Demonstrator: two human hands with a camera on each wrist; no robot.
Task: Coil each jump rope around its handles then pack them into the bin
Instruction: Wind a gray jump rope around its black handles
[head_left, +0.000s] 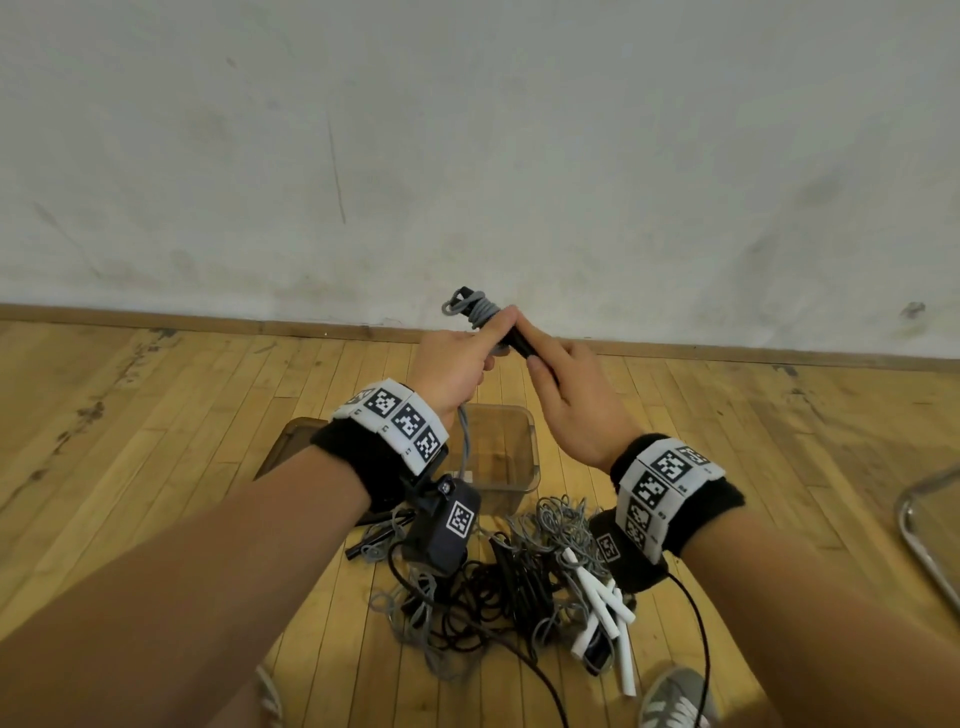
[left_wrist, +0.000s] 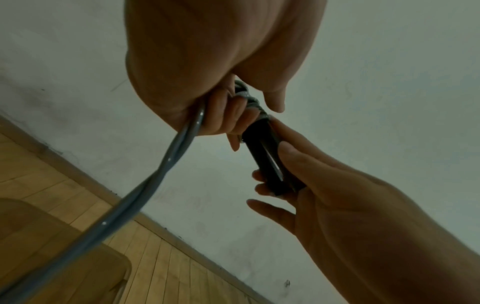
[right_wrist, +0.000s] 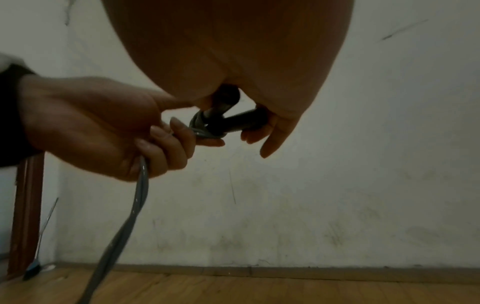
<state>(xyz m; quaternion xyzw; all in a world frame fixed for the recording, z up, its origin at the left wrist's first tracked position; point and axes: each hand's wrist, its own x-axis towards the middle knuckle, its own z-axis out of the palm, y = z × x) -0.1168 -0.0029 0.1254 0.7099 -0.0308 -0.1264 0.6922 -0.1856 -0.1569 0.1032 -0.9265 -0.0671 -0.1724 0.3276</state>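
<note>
Grey rope (left_wrist: 166, 164), black handles (left_wrist: 265, 156), both hands.

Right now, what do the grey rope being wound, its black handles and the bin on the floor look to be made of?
Grey rope: glossy, smooth, with bright glints along it, so probably plastic-coated cord; the core is hidden.
Black handles: dark, smooth, rigid sticks with a slight sheen, likely hard plastic.
Bin: see-through, the floor boards showing through its walls, so clear plastic by the look.

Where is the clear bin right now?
In the head view, the clear bin stands on the wooden floor below both hands, just beyond the tangled rope pile.
</note>
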